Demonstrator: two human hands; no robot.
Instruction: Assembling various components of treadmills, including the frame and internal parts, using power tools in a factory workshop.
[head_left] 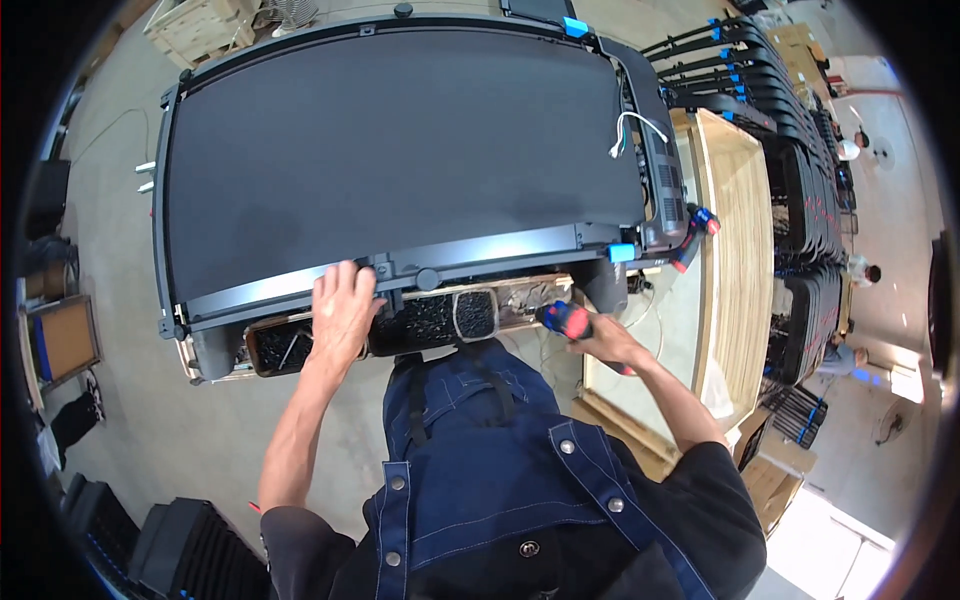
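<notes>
A treadmill deck with a wide black belt (pixel 400 140) lies in front of me. My left hand (pixel 342 312) is closed over the near side rail (pixel 490 249), its thumb beside a black bracket (pixel 383 268). Fingertips rest on the rail's top; whether they also hold a small part is hidden. To the right, my right hand (pixel 612 341) is wrapped round the grip of a red and blue cordless drill (pixel 566 319). The drill points left and stays apart from the rail. Bins of black screws (pixel 420 328) sit below the rail, between the deck and my body.
A second red and blue power tool (pixel 694 238) lies by the treadmill's right end. Beyond it stands an open wooden crate (pixel 735 270). Black frames (pixel 800 200) are stacked at the far right. A white cable (pixel 622 130) rests on the motor end. Blue clips (pixel 621 252) mark the corners.
</notes>
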